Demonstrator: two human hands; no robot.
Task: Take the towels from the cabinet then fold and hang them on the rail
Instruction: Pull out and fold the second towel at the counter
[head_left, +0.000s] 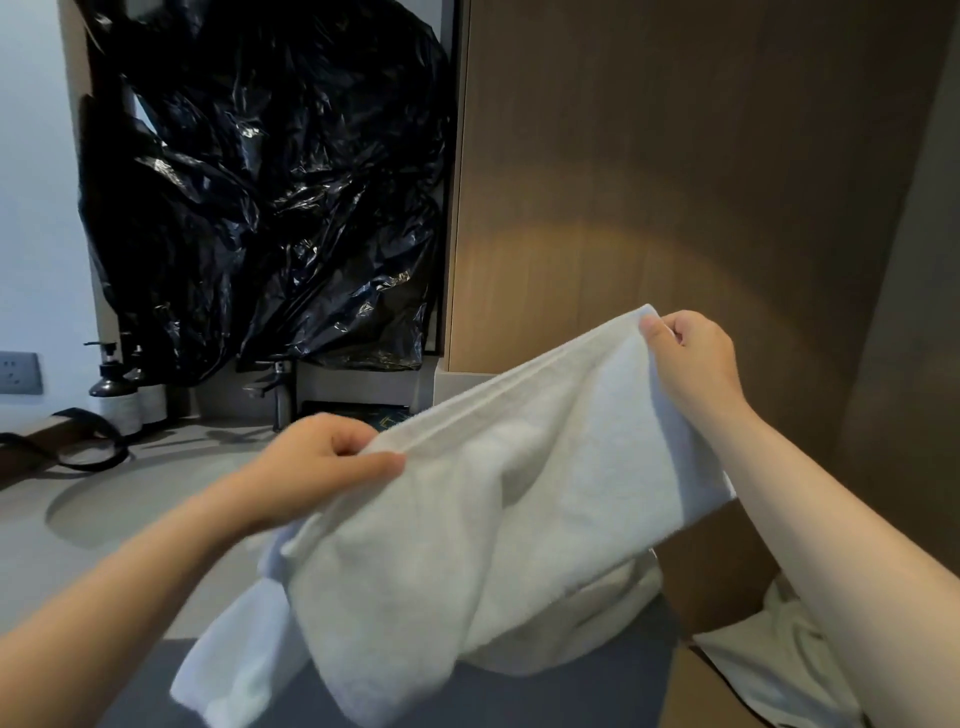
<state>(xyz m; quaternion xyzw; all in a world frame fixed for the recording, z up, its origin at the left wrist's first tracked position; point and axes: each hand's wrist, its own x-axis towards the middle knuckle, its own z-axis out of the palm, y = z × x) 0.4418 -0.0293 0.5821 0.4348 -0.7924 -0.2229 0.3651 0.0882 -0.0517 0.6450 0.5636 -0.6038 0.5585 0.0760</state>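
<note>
**A:** How do we expect this towel (519, 519) to handle?

**B:** We judge it soft, limp terry. It looks light enough for us, with plenty of grip in the pile and nothing to break. It sags wherever we leave it unsupported, so the places to hold are the corners and the hemmed top edge, pulled taut between us.

**A:** And where is it just now?

**B:** Up in the air in front of us, to the right of the sink set in the table (62, 551). It is stretched on a slant, and its lower part hangs in loose, bunched folds.

**A:** What is our left hand (322, 467) doing?

**B:** It is closed on the lower end of the top edge, with the thumb laid over the cloth and the fingers curled beneath.

**A:** And the right hand (696, 364)?

**B:** It is higher, in front of the wooden cabinet panel (675, 182). It pinches the upper corner between the thumb and curled fingers.

**A:** Can we see the rail?

**B:** No, we cannot see one from here.
</note>
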